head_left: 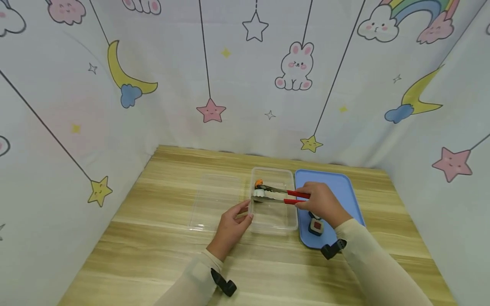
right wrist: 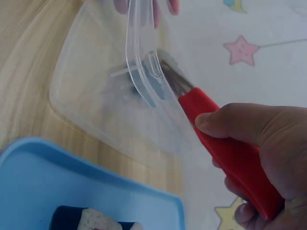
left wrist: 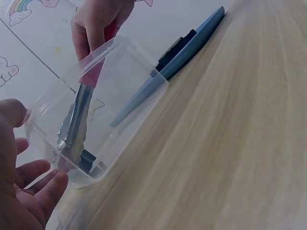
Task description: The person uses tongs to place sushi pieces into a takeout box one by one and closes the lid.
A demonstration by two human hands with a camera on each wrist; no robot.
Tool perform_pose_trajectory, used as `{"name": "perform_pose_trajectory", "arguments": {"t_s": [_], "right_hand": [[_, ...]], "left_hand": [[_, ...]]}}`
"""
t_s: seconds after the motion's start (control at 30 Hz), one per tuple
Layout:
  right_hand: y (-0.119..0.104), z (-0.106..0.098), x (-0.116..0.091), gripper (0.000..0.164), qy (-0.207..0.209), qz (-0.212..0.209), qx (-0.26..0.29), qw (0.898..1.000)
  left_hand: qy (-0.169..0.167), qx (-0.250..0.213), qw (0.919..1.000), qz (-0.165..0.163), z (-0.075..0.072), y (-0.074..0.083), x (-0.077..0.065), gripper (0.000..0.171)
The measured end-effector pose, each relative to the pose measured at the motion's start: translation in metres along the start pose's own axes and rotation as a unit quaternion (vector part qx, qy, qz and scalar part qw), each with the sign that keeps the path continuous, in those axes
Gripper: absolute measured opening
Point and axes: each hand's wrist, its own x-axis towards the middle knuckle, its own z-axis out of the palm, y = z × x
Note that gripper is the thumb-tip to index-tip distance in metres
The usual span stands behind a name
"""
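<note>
Gripping the tongs (head_left: 298, 194) by their red handles, the right hand (head_left: 324, 202) is reaching in from the right, its fingers and thumb closing round them. The metal tips are dipping into the clear box (head_left: 272, 219), one arm lying on either side of a white piece (head_left: 259, 193); whether they are pinching it, I cannot tell. An orange piece (head_left: 258, 182) is sitting just beyond it, in the box's left part. The left hand (head_left: 231, 227) is touching the box's left wall, fingers relaxed and slightly bent. A clear lid (head_left: 197, 228) is lying left of the box on the table (head_left: 153, 238). Just right, a blue tray (head_left: 346, 191) is holding a dark-rimmed roll (head_left: 316, 226), another partly hiding behind it.
</note>
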Motion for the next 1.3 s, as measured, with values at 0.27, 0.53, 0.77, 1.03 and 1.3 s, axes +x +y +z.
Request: {"name": "perform_pose_trajectory", "arguments": {"t_s": [0.27, 0.53, 0.77, 1.03, 1.3], "right_hand": [[0.004, -0.007, -0.007, 0.043, 0.013, -0.001, 0.004, 1.0], [0.03, -0.045, -0.051, 0.052, 0.09, 0.022, 0.024, 0.995], [0.073, -0.056, -0.103, 0.054, 0.108, 0.076, 0.0, 0.991], [0.099, -0.048, -0.137, 0.055, 0.08, 0.11, -0.018, 0.991], [0.101, -0.044, -0.147, 0.048, 0.097, 0.097, -0.036, 0.99]], "left_hand": [[0.0, -0.001, 1.0, -0.001, 0.001, 0.002, 0.001, 0.047], [0.009, 0.001, 0.9999, 0.008, 0.001, 0.006, 0.002, 0.045], [0.024, 0.004, 0.9997, 0.008, 0.004, 0.002, 0.003, 0.045], [0.027, 0.009, 0.9996, 0.002, 0.007, 0.0, 0.003, 0.045], [0.009, -0.002, 1.0, -0.004, 0.007, -0.026, 0.009, 0.049]]}}
